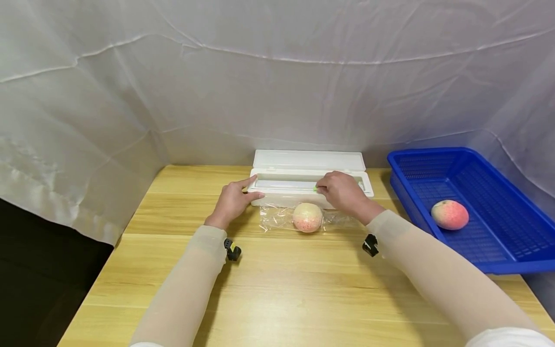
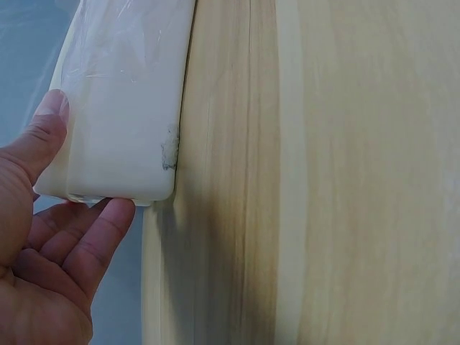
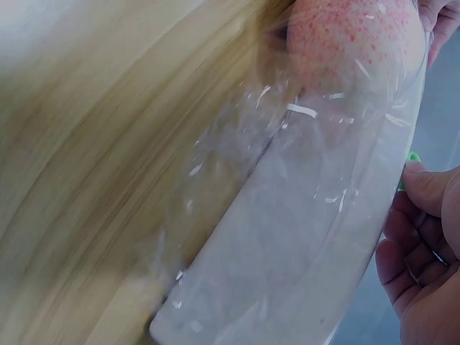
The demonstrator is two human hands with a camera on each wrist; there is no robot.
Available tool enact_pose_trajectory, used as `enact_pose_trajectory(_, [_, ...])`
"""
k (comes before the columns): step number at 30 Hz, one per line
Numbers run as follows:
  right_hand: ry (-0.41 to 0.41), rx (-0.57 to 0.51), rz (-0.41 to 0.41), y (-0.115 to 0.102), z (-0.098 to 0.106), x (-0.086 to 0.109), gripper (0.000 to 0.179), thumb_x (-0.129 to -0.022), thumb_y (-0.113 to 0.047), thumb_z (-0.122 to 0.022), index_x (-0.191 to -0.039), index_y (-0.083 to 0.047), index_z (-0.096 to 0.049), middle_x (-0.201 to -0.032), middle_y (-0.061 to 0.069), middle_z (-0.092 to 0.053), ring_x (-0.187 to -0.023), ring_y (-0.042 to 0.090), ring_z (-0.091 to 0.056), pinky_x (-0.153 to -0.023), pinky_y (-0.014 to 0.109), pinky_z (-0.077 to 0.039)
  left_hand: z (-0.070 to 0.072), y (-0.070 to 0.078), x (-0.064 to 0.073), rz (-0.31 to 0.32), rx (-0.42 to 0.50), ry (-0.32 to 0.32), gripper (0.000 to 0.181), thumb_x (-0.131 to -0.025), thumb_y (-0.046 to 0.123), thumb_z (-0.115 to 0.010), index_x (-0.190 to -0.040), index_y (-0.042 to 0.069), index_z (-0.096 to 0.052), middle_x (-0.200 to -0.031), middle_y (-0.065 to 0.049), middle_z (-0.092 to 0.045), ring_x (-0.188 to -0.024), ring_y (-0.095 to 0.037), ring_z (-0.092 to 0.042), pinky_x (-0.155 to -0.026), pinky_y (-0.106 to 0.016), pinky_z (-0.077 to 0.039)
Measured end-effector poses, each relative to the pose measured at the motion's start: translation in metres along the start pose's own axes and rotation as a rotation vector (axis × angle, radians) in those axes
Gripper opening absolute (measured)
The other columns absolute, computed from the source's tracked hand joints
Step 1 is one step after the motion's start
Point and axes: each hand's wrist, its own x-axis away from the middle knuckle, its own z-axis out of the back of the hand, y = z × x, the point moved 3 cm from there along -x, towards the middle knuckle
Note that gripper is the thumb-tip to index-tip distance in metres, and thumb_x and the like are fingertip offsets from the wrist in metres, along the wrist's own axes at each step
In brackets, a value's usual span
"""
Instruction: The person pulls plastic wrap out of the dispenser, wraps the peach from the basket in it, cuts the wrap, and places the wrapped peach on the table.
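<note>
A white cling film dispenser [image 1: 275,198] lies at the back of the table, its lid tipped back. My left hand [image 1: 231,200] grips its left end, the thumb on the front edge and the fingers against the end face, as the left wrist view shows. Between thumb and fingertips my right hand [image 1: 344,193] pinches a small green slide cutter [image 3: 412,157] on the dispenser's edge, right of the middle. Clear cling film [image 1: 275,219] hangs over the dispenser's front onto the table. A pale, red-speckled peach [image 1: 307,218] sits on the film, close to the dispenser's front.
On the right stands a blue plastic basket [image 1: 409,200] holding one pink-and-yellow peach [image 1: 450,215]. A grey cloth [image 1: 277,96] hangs behind the wooden table [image 1: 277,299]. Dark space lies beyond the table's left edge.
</note>
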Motion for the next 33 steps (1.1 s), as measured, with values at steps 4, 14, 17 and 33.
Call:
enact_pose_trajectory(4, [-0.002,0.003,-0.017,0.008,0.003,0.006,0.015,-0.100,-0.012,-0.072,-0.109,-0.005,-0.081,-0.106,0.010,-0.079,-0.103,0.031,-0.071,-0.097,0.049,-0.058,0.000,0.000,0.000,0.009,0.005,0.002,0.073,-0.094,0.048,-0.077,-0.159,0.030,-0.048,-0.055,0.006,-0.035,-0.048,-0.011,-0.024,-0.045,-0.023,-0.029])
enact_pose_trajectory(14, [0.007,0.019,-0.051,0.026,0.010,0.020,0.012,-0.099,-0.010,-0.073,-0.106,-0.005,-0.081,-0.103,0.010,-0.079,-0.102,0.032,-0.071,-0.099,0.051,-0.056,0.000,0.000,0.000,0.009,0.007,0.001,0.073,-0.094,0.047,-0.077,-0.159,0.029,-0.048,-0.056,0.007,-0.032,-0.048,-0.011,-0.025,-0.045,-0.023,-0.030])
enact_pose_trajectory(17, [0.001,0.029,-0.054,0.028,0.011,0.022,0.013,-0.098,-0.011,-0.073,-0.107,-0.005,-0.081,-0.103,0.011,-0.079,-0.102,0.033,-0.071,-0.100,0.052,-0.056,0.000,0.000,0.000,0.006,0.004,0.000,0.074,-0.094,0.048,-0.077,-0.159,0.029,-0.047,-0.055,0.008,-0.031,-0.048,-0.011,-0.025,-0.045,-0.023,-0.030])
enact_pose_trajectory(33, [0.004,0.025,-0.070,0.037,0.015,0.027,0.010,-0.098,-0.010,-0.074,-0.103,-0.007,-0.081,-0.102,0.010,-0.079,-0.098,0.032,-0.071,-0.093,0.052,-0.057,0.000,0.001,0.001,-0.001,-0.014,0.010,0.072,-0.095,0.047,-0.076,-0.159,0.030,-0.047,-0.063,0.001,-0.043,-0.050,-0.011,-0.026,-0.047,-0.023,-0.031])
